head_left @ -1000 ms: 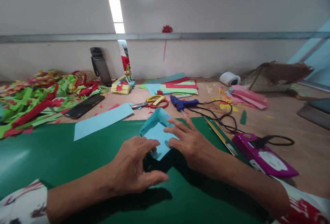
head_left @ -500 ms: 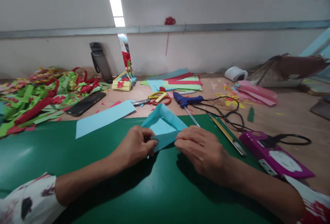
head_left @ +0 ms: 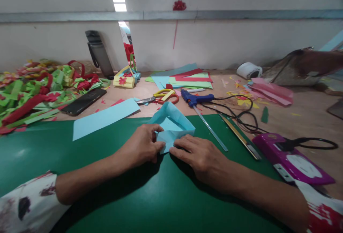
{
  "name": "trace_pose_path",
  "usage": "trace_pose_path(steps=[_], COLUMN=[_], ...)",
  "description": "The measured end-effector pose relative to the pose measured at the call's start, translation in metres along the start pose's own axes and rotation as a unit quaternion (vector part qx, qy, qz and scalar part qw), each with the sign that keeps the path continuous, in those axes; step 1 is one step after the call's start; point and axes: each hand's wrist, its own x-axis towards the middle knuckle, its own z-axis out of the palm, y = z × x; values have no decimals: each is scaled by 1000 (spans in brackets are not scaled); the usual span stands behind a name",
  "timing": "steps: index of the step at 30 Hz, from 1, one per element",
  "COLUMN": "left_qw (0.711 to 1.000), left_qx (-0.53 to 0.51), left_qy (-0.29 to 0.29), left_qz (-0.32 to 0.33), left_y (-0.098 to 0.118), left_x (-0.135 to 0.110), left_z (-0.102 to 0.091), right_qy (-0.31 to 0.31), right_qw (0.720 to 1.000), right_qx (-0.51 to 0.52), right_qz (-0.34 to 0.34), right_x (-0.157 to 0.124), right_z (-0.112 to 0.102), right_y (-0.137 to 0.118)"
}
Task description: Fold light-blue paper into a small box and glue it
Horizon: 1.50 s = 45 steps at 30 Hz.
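A light-blue folded paper box [head_left: 184, 118], open at the top, sits on the green mat [head_left: 128, 201] in front of me. My left hand [head_left: 143, 142] pinches its near-left corner between thumb and fingers. My right hand [head_left: 199, 152] has its fingers closed together against the near wall, pressing the paper; its thumb is hidden. Behind the box lie scissors [head_left: 146, 100] with yellow and orange handles. A blue glue gun [head_left: 197, 98] rests just beyond, its clear glue stick [head_left: 210, 127] reaching toward my right hand.
A light-blue paper strip [head_left: 107, 117] and a phone [head_left: 84, 101] lie left, near heaped paper pieces [head_left: 56, 86]. A bottle [head_left: 100, 56] and a small yellow paper basket [head_left: 124, 82] stand behind. To the right are a cutter knife [head_left: 242, 138], black cord [head_left: 248, 118] and purple power strip [head_left: 294, 161].
My right hand has slid leftward along the near wall, closer to my left hand. More of the near wall and the right corner now show. The view has tilted slightly down.
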Motion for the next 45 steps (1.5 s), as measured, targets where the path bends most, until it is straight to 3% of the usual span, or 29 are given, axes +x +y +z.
trace_pose_path(steps=[10,15,18,25,35,45], left_qw=[981,906,885,870,873,887], left_qx=[172,345,362,400,379,329], left_qy=[40,148,161,94,115,86], left_qz=[79,193,244,272,283,311], left_y=[-9,-21,-26,-37,-41,-53], left_x=[-16,-30,-38,-37,-33,-43], left_z=[-4,-8,-9,-4,2,-1], right_qy=[-63,-70,-69,-61,-31,-52], right_qw=[998,998,998,998,989,991], right_qx=[-23,-2,2,-15,-104,-51], right_qz=[12,4,0,-28,-97,-111], right_x=[5,3,3,11,23,20], right_z=[-4,-4,-4,-2,4,-2], right_y=[-4,-2,-1,-2,-15,-9])
